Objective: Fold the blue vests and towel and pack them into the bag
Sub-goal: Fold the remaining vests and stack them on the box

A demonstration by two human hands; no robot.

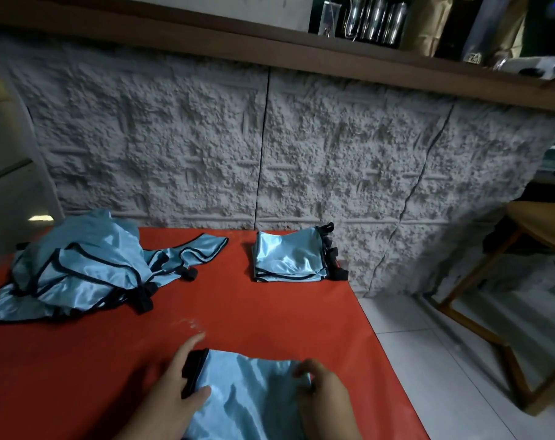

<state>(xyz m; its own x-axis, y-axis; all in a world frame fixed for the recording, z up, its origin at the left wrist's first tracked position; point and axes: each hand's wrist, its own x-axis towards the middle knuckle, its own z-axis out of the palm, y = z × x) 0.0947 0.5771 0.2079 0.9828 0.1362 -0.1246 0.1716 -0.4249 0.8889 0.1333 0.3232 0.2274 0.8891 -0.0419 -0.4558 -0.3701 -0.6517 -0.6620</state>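
Two hands on one blue vest at the near edge of the red table, mid-fold. Best handled from here by squaring the edges first: lining the black-trimmed side up under the left hand, flattening the satin outward from the centre so no air or crease stays trapped, then carrying the fold across in one smooth pass. Slippery cloth by the look of its sheen, so likely to slide if pressed on only one side; worth pinning both ends until the crease sets. Sensible to match the size of the folded stack at the far side of the table, against the textured wall, so the finished piece sits flush on top.

Left hand flat and spread, fingers fairly straight, thumb lying on the cloth and palm over the dark strap at the vest's left edge; pressing, not grasping. Right hand with fingers curled over the vest's right edge, seemingly pinching the fabric there, though the fingertips are partly hidden.

Several unfolded vests heaped at the far left of the table, well apart from the stack. No bag or towel in view.
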